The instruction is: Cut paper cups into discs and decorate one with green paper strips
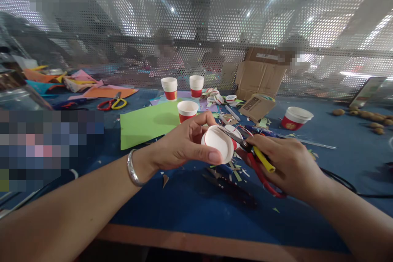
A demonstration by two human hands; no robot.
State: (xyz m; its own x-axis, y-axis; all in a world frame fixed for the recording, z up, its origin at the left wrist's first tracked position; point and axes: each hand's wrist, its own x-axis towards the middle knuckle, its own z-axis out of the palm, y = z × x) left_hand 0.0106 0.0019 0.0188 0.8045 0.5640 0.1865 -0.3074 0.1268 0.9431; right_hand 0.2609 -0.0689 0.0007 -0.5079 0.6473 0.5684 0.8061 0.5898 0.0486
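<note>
My left hand (187, 143) grips a cut-down paper cup (219, 144), its white round bottom facing me and some red on its side. My right hand (288, 168) is wrapped around scissors (263, 159) with one yellow and one red handle. Their dark blades point left and reach the cup's edge; whether they cut through it I cannot tell. Below the hands, dark thread snips (231, 190) lie on the blue table (172, 208) among small paper scraps. A red and white paper cup (188, 108) stands just behind my left hand.
Stacked cups (169, 89) stand behind green paper (144, 125). Another cup (296, 118) is at right, near brown lumpy objects (365, 115). Other scissors (115, 103) and coloured paper (110, 91) lie left. An open cardboard box (260, 75) stands before a perforated screen (215, 16); people sit beyond.
</note>
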